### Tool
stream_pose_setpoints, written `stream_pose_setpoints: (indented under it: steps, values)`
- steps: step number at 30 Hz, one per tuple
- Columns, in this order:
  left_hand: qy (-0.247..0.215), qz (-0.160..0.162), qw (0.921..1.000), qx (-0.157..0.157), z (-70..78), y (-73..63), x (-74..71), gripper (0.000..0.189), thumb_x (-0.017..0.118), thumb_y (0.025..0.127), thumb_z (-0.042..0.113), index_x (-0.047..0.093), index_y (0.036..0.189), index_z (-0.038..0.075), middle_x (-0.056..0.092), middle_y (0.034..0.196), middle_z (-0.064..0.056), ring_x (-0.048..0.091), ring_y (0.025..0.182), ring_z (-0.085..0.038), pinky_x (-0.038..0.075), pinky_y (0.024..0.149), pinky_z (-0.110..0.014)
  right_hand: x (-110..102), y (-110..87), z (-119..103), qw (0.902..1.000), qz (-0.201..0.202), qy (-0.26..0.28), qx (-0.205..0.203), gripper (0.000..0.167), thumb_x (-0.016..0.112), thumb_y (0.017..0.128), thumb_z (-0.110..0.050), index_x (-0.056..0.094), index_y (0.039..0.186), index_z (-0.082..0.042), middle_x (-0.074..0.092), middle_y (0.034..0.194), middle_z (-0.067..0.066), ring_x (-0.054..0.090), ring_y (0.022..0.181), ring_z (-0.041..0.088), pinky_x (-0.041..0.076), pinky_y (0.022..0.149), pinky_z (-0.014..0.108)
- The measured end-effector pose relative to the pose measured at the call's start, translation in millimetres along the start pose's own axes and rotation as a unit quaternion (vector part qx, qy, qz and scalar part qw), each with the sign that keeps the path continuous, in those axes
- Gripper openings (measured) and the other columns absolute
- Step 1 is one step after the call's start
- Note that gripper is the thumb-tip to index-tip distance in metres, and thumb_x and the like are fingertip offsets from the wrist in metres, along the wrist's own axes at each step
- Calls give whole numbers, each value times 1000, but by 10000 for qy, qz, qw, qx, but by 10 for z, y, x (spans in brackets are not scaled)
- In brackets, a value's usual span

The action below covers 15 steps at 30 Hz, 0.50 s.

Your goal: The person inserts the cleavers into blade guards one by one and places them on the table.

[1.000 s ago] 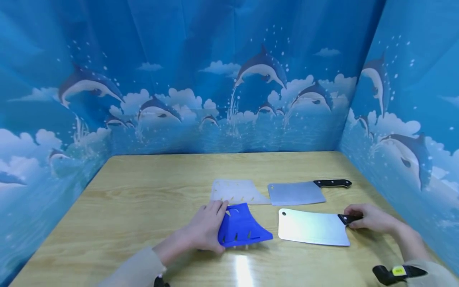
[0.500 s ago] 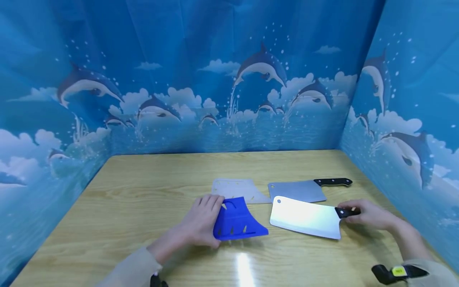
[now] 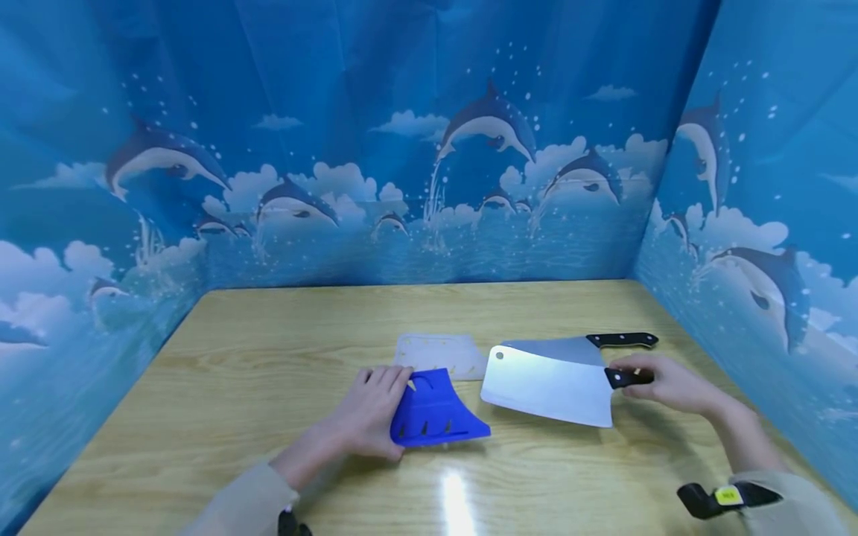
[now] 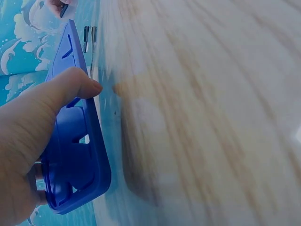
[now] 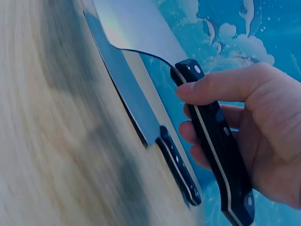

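Observation:
In my left hand I grip a blue plastic piece with slots and one curved side, by its left edge. It is raised off the table, thumb on its near side in the left wrist view. My right hand holds a cleaver by its black riveted handle, fingers wrapped round it. The cleaver's wide blade points left, lifted above the table. Behind it a second cleaver lies flat, its blade partly covered in the head view. A translucent white plastic piece lies left of that cleaver.
The wood-patterned table runs back to a blue dolphin-print curtain. Another curtain side stands close to the right arm. A bright reflection shows at the table's near middle.
The right hand has lifted its cleaver and carried it left and away from me, now over the lying cleaver's blade in view. My left hand has shifted slightly left and farther with the blue piece.

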<state>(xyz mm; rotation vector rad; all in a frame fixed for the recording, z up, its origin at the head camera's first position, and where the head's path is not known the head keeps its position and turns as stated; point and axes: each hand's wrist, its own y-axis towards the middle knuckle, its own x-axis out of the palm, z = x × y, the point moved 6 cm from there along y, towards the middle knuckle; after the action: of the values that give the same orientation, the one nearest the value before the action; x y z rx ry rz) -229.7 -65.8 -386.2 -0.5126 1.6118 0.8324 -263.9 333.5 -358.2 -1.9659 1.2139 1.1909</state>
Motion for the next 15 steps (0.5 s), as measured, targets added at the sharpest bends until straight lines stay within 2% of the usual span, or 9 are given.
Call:
stream_pose_setpoints:
  steps: [7,15]
  values:
    - [52,-41,10000,-25,-10,-4,6,114,76,47,58,36,135,-3,46,127,-16,44,113,-29,38,92,-48,8,107,-165,9999,128,-9,13,43,68,83,-16,58,119,4,60,113,19,56,100,35,48,77,42]
    - [23,13,10000,6,-7,-9,-9,115,76,48,59,35,136,-3,46,128,-16,44,114,-30,38,92,-49,0,195,-316,9994,215,144,-222,37,67,84,-14,60,117,1,61,109,14,57,90,19,48,69,29]
